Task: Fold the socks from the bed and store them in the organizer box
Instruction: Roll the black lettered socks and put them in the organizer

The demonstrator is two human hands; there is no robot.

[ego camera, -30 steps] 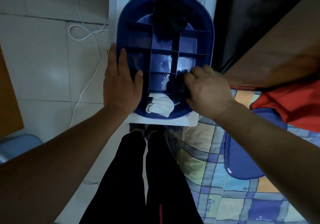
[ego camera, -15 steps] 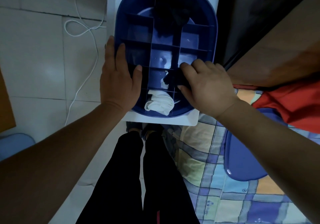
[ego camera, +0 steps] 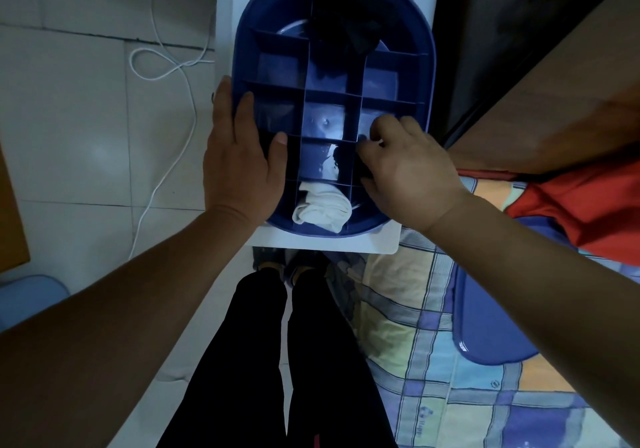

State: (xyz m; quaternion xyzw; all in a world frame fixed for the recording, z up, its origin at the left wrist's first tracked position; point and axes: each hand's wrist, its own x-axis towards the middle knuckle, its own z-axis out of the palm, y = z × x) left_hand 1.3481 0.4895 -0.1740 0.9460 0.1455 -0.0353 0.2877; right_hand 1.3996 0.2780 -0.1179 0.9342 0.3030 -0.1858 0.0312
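A blue oval organizer box (ego camera: 424, 49) with crossed dividers stands on a white surface (ego camera: 329, 244). My left hand (ego camera: 239, 167) rests flat on its left rim, fingers straight and the thumb inside a compartment. My right hand (ego camera: 408, 177) is over the near right compartment, its fingers curled down on a dark sock (ego camera: 363, 169) that is mostly hidden beneath it. A folded white sock (ego camera: 320, 210) fills the nearest middle compartment. More dark socks (ego camera: 343, 25) sit in the far middle compartment.
The box's blue lid (ego camera: 491, 326) lies on the patchwork bedsheet (ego camera: 408, 309) at the right, with a red cloth (ego camera: 588, 212) behind it. A white cable (ego camera: 166, 66) loops over the tiled floor at the left. My legs in black trousers (ego camera: 277, 361) stand below the box.
My right hand has pushed the dark sock lower into the right compartment, so less of it shows. My left hand stays on the box's left rim.
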